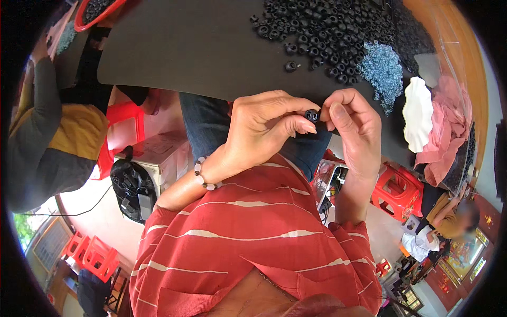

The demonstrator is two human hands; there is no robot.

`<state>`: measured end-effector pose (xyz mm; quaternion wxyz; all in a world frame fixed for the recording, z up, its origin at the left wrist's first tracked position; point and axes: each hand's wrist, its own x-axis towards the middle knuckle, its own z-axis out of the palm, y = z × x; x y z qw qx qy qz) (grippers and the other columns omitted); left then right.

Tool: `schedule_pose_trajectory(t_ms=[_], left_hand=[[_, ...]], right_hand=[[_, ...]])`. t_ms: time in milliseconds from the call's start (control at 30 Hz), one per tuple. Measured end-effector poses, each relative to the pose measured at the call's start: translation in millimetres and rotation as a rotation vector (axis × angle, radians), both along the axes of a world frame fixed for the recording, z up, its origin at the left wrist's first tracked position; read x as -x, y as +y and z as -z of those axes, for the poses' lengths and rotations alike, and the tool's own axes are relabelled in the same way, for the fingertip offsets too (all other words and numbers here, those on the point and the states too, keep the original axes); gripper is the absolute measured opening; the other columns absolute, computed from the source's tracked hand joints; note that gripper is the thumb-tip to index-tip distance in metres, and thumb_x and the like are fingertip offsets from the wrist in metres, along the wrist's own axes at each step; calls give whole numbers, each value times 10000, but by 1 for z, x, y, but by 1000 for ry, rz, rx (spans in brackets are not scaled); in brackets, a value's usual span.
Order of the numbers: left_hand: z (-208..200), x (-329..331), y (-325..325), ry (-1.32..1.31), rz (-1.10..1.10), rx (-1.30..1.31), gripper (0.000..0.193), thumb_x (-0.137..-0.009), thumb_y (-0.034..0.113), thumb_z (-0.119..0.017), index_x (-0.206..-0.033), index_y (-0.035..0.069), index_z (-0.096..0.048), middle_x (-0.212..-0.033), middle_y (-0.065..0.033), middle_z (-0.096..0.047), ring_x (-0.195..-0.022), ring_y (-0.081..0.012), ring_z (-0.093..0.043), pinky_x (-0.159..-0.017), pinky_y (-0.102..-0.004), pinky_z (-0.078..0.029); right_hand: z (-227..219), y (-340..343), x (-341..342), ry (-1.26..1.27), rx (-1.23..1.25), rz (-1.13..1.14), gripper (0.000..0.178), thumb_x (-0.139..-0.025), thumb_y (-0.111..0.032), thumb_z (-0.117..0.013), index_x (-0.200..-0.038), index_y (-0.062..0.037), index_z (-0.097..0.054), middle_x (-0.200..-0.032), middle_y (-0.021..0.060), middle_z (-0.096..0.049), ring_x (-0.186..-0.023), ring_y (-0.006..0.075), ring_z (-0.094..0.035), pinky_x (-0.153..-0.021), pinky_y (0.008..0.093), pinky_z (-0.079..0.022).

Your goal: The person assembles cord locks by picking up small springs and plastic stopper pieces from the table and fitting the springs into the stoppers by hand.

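My left hand [266, 124], with a beaded bracelet at its wrist, pinches a small black round part [312, 115] between thumb and fingers. Holes show in the face of that part. Close beside it, my right hand [353, 124] has its thumb and index finger pressed together; whatever they hold is too small or hidden to make out. Both hands are raised at the near edge of the dark table [174, 47], above my lap. Beyond them lies a heap of similar black round parts [322, 34]. One single part [291, 66] sits apart from the heap with a pale bit sticking out.
Right of the heap is a pile of small light-blue pieces [383, 68], then a white wavy-edged dish [417, 113] and a pink cloth [446, 116]. Red stools [398, 190] stand on the floor. At the left, another person [58, 137] sits by a table; a black bag [132, 185] leans near a box.
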<state>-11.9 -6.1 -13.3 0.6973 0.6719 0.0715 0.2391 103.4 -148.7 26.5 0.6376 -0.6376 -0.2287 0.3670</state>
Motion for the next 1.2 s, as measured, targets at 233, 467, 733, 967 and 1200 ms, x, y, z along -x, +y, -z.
schedule_pose_trajectory(t_ms=[233,467,733,967,1200], left_hand=[[1,7,6,57,57,278,190,-848,-48,-628,-1030,-29,-678,-828,-81,-642,-704,-107,-637,-632,-217,-533],[4,6,10,1,-56,35,209,-794,-21,-695,-1001,-3,-690,-776,-86,-653,-663,-110,-622,-585,-228,-507],[-2,10,26,45,-185,-215,211,-777,9,-728,-986,-5,-701,-768,-47,-638,-651,-74,-574,-563,-213,-444],[0,15,32,115,-180,8,217,-798,42,-731,-1003,-19,-692,-774,-30,-603,-645,-50,-552,-574,-187,-441],[4,12,32,67,-215,-86,210,-771,60,-739,-972,12,-703,-725,-56,-635,-613,-94,-573,-538,-217,-444]], right_hand=[[-5,13,2,-243,61,12,168,-922,-135,-621,-974,23,-601,-857,34,-620,-782,61,-571,-710,187,-440],[-7,20,8,-319,84,3,174,-920,-155,-627,-958,14,-612,-808,28,-633,-734,62,-579,-688,195,-455],[-6,31,9,-354,246,100,141,-913,-141,-630,-942,-3,-634,-779,44,-664,-667,64,-589,-575,199,-459],[3,54,-15,-1092,300,135,89,-826,-84,-671,-913,-64,-657,-798,59,-650,-676,198,-573,-627,312,-459],[-6,84,-31,-1455,435,-24,147,-796,-202,-689,-886,-87,-672,-838,69,-641,-813,267,-562,-687,380,-475]])
